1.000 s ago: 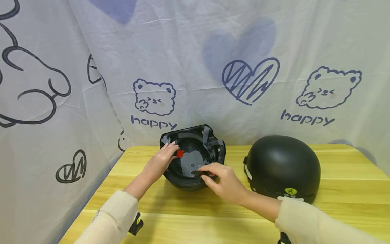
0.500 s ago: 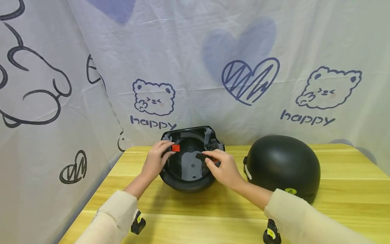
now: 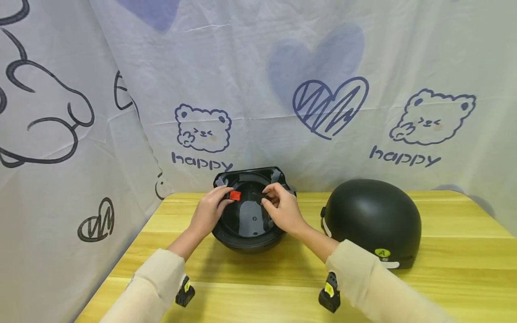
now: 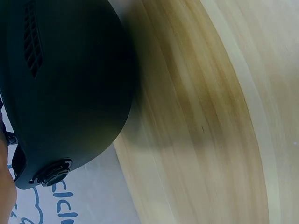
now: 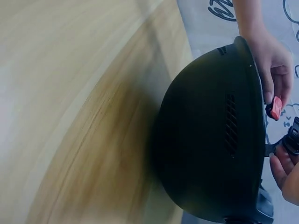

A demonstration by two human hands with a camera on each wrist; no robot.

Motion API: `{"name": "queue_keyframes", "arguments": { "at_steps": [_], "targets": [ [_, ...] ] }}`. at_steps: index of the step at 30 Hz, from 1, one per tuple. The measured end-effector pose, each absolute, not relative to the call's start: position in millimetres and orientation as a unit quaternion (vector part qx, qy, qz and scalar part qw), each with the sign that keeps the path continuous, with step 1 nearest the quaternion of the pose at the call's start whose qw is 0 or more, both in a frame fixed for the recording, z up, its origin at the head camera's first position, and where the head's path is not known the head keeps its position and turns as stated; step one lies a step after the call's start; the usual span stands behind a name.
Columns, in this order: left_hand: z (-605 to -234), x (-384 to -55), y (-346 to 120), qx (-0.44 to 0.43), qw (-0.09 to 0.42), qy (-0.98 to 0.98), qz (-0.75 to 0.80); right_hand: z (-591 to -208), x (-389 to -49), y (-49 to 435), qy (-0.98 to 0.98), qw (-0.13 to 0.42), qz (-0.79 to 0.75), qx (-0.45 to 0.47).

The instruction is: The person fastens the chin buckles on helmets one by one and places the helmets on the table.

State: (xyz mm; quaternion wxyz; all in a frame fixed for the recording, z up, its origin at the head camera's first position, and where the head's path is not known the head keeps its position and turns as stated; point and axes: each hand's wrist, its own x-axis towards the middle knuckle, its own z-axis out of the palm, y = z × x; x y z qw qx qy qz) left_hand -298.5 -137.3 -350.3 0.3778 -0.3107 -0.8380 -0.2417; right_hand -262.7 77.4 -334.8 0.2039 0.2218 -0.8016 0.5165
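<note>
An upturned black helmet [image 3: 248, 244] rests on the table with its lining and grey straps showing. Over its left side my left hand [image 3: 208, 211] pinches a red-tabbed buckle half [image 3: 235, 195] between thumb and fingers. From the right, my right hand [image 3: 287, 213] holds the black buckle half [image 5: 293, 135] of the other strap, above the helmet's opening. The two buckle halves are apart, facing each other across a short gap. In the left wrist view the helmet's outer shell [image 4: 79, 84] fills the left side, and only a sliver of the left hand shows.
A second black helmet [image 3: 373, 220] with a yellow "A" sticker stands dome up to the right, beside the right forearm. The wooden table [image 3: 250, 300] ends at a printed curtain [image 3: 258, 67] behind the helmets. A small black device hangs at each wrist.
My right hand has lifted and moved in over the helmet, bringing the black buckle half towards the red one. My left hand has taken the red buckle half between thumb and fingers.
</note>
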Motion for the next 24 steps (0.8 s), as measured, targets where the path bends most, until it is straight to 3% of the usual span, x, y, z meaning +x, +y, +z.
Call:
{"name": "queue_keyframes", "arguments": {
  "at_steps": [24],
  "targets": [
    [-360, -299, -137, -0.333, 0.379, -0.838, -0.209, -348, -281, 60, -0.834, 0.185, 0.490, 0.175]
  ]
}}
